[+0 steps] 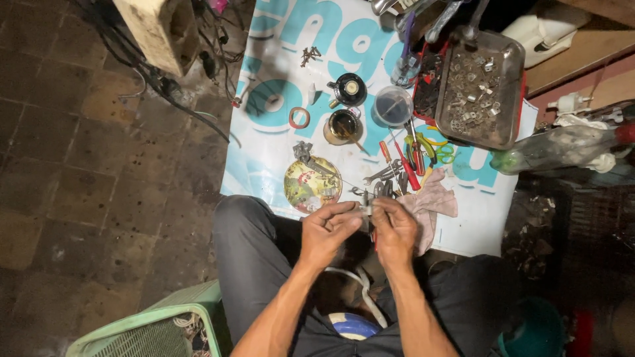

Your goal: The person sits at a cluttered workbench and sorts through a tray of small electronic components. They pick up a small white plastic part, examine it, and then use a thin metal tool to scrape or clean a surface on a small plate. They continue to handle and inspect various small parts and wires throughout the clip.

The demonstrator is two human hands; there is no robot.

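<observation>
My left hand (329, 228) and my right hand (394, 228) meet above my lap, both pinching a small metal part (366, 209) between their fingertips. The part is mostly hidden by the fingers. Just ahead of the hands lie a round patterned plate (311, 185) with a metal piece on it, and a pile of hand tools (400, 168) with red and yellow handles. A pinkish rag (433, 201) lies beside my right hand. All of this rests on a white and blue printed sheet (271, 142) spread on the floor.
A metal tray (479, 82) of small metal bits sits at the far right. Two round tins (344, 109), a clear cup (393, 106) and a tape ring (299, 118) stand mid-sheet. A green basket (155, 330) is at my lower left; cables (165, 86) cross the tiled floor.
</observation>
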